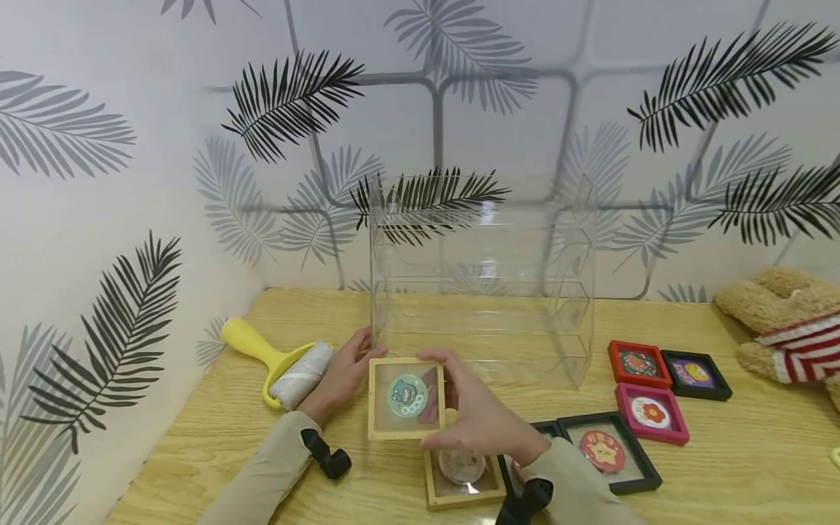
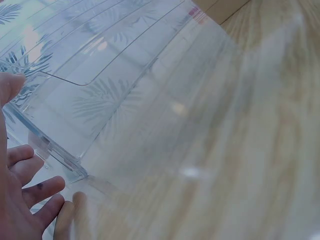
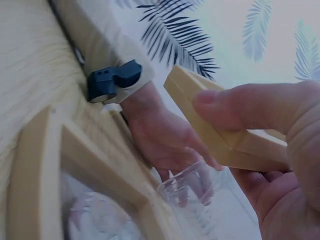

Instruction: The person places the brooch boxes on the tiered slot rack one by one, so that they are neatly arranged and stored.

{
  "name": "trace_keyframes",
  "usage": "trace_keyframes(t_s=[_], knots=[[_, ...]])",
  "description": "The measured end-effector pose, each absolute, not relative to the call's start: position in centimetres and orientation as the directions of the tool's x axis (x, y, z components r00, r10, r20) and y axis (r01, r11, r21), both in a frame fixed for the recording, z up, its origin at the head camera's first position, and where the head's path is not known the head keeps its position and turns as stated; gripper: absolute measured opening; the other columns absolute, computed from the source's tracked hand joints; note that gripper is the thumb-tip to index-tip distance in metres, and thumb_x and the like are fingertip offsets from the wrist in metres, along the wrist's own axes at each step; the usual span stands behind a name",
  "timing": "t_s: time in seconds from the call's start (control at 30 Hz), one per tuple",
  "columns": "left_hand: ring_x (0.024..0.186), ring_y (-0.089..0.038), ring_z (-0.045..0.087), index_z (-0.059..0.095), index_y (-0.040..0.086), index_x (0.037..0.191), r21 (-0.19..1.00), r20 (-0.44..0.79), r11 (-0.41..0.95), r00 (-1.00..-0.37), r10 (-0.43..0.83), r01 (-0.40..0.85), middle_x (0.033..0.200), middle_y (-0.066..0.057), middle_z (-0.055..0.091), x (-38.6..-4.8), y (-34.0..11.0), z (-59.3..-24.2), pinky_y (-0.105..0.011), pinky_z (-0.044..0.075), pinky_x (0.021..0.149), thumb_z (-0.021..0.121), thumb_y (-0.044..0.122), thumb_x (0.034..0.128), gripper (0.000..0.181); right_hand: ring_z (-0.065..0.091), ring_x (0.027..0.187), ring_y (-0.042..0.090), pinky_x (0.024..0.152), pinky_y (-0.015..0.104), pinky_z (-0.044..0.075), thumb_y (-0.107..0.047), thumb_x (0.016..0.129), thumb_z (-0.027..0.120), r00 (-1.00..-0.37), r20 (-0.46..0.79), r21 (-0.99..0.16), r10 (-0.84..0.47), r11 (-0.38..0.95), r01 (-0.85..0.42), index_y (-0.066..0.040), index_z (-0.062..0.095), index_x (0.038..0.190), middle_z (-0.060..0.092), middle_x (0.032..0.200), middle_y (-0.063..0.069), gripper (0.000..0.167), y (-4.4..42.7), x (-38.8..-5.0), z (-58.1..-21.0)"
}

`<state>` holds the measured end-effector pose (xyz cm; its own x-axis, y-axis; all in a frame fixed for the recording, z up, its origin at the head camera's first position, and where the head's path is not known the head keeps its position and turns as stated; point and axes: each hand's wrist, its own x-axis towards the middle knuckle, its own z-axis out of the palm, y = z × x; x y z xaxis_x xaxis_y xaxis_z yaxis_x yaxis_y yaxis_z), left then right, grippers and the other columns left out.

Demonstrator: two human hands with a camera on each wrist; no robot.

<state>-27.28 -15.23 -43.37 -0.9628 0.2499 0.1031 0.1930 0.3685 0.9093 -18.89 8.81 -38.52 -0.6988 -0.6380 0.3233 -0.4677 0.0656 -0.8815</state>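
A light wooden shadow-box frame (image 1: pixel 372 401) with a round teal badge behind its clear front is held up by my right hand (image 1: pixel 482 419). That hand grips its right side, thumb and fingers on opposite edges; in the right wrist view the thumb presses on the wooden edge (image 3: pixel 212 132). My left hand (image 1: pixel 344 375) holds the lower left side wall of a clear tiered acrylic rack (image 1: pixel 482 292). In the left wrist view its thumb is at the rack's front edge and the fingers (image 2: pixel 45 192) lie outside the wall. Below the right hand lies another wooden frame (image 1: pixel 466 502).
Black frames (image 1: pixel 646 467) lie right of the right hand, partly under its forearm. Farther right are a red frame (image 1: pixel 613 361), a pink frame (image 1: pixel 656 436) and a small black frame (image 1: pixel 705 394). A yellow-handled lint roller (image 1: pixel 252 343) lies left; a teddy bear (image 1: pixel 774 299) is far right.
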Motion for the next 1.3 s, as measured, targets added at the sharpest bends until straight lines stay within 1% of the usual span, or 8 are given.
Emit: trace_keyframes(t_s=[0.1, 0.23, 0.47, 0.63, 0.8, 0.97, 1.13, 1.3], knots=[[0.131, -0.04, 0.045, 0.034, 0.005, 0.147, 0.908, 0.111, 0.364, -0.958, 0.265, 0.206, 0.146, -0.021, 0.044, -27.2, -15.2, -43.2, -0.053, 0.033, 0.109, 0.051, 0.027, 0.1, 0.055, 0.064, 0.076, 0.017, 0.072, 0.035, 0.057, 0.001, 0.071, 0.083, -0.67, 0.383, -0.885, -0.636, -0.044, -0.463, -0.007, 0.021, 0.145, 0.052, 0.095, 0.024, 0.096, 9.6, -19.2, -38.3], [0.131, -0.043, 0.044, 0.032, -0.002, 0.147, 0.908, 0.099, 0.366, -0.955, 0.28, 0.201, 0.146, -0.027, 0.041, -26.3, -15.0, -41.6, -0.054, 0.032, 0.109, 0.05, 0.023, 0.1001, 0.056, 0.064, 0.063, 0.017, 0.058, 0.033, 0.056, -0.003, 0.085, 0.071, -0.677, 0.432, -0.875, -0.596, -0.095, -0.474, 0.002, 0.024, 0.137, 0.053, 0.083, 0.027, 0.07, 10.7, -19.5, -37.9], [0.132, -0.046, 0.041, 0.029, -0.009, 0.146, 0.904, 0.082, 0.381, -0.954, 0.289, 0.193, 0.146, -0.032, 0.036, -24.6, -14.4, -39.6, -0.054, 0.033, 0.109, 0.049, 0.021, 0.1004, 0.058, 0.051, 0.052, 0.0, 0.043, 0.02, 0.044, 0.003, 0.092, 0.059, -0.723, 0.509, -0.805, -0.468, 0.039, -0.592, 0.009, 0.033, 0.12, 0.058, 0.073, 0.015, 0.039, 13.1, -20.0, -37.2], [0.133, -0.046, 0.04, 0.027, -0.008, 0.147, 0.905, 0.057, 0.388, -0.954, 0.296, 0.175, 0.147, -0.032, 0.036, -24.7, -14.3, -39.6, -0.054, 0.032, 0.109, 0.048, 0.022, 0.1011, 0.059, 0.045, 0.048, 0.0, 0.041, 0.021, 0.04, 0.002, 0.095, 0.054, -0.767, 0.536, -0.778, -0.353, 0.145, -0.611, 0.01, 0.041, 0.111, 0.06, 0.067, 0.005, 0.022, 14.9, -20.6, -35.9], [0.135, -0.042, 0.039, 0.028, -0.006, 0.147, 0.918, 0.061, 0.359, -0.953, 0.297, 0.17, 0.146, -0.029, 0.038, -25.9, -14.9, -41.1, -0.053, 0.031, 0.11, 0.049, 0.024, 0.101, 0.059, 0.042, 0.05, 0.003, 0.045, 0.023, 0.038, 0.001, 0.096, 0.055, -0.809, 0.501, -0.766, -0.307, 0.278, -0.58, 0.009, 0.043, 0.11, 0.06, 0.068, 0.011, 0.02, 15.7, -21.7, -33.8], [0.137, -0.038, 0.038, 0.03, -0.001, 0.148, 0.926, 0.088, 0.329, -0.954, 0.288, 0.184, 0.147, -0.026, 0.039, -27.2, -15.3, -43.0, -0.051, 0.029, 0.112, 0.051, 0.028, 0.1008, 0.059, 0.033, 0.049, 0.009, 0.048, 0.026, 0.033, -0.012, 0.099, 0.054, -0.863, 0.446, -0.738, -0.237, 0.449, -0.504, 0.002, 0.043, 0.117, 0.047, 0.064, 0.004, 0.025, 16.1, -23.2, -30.9], [0.135, -0.037, 0.041, 0.031, 0.0, 0.147, 0.922, 0.101, 0.336, -0.957, 0.274, 0.193, 0.145, -0.025, 0.043, -27.3, -15.4, -43.4, -0.052, 0.03, 0.111, 0.052, 0.03, 0.0997, 0.06, 0.036, 0.05, 0.011, 0.048, 0.026, 0.033, -0.018, 0.101, 0.051, -0.837, 0.522, -0.673, -0.166, 0.523, -0.523, 0.003, 0.041, 0.121, 0.048, 0.065, 0.006, 0.031, 16.1, -25.2, -27.5], [0.135, -0.036, 0.042, 0.032, 0.001, 0.147, 0.921, 0.102, 0.339, -0.958, 0.267, 0.192, 0.145, -0.024, 0.044, -27.4, -15.4, -43.5, -0.051, 0.031, 0.111, 0.052, 0.032, 0.0992, 0.061, 0.05, 0.053, 0.008, 0.045, 0.022, 0.039, -0.018, 0.098, 0.056, -0.786, 0.604, -0.636, -0.13, 0.515, -0.574, 0.0, 0.044, 0.112, 0.063, 0.076, 0.017, 0.025, 15.4, -27.7, -24.4]])
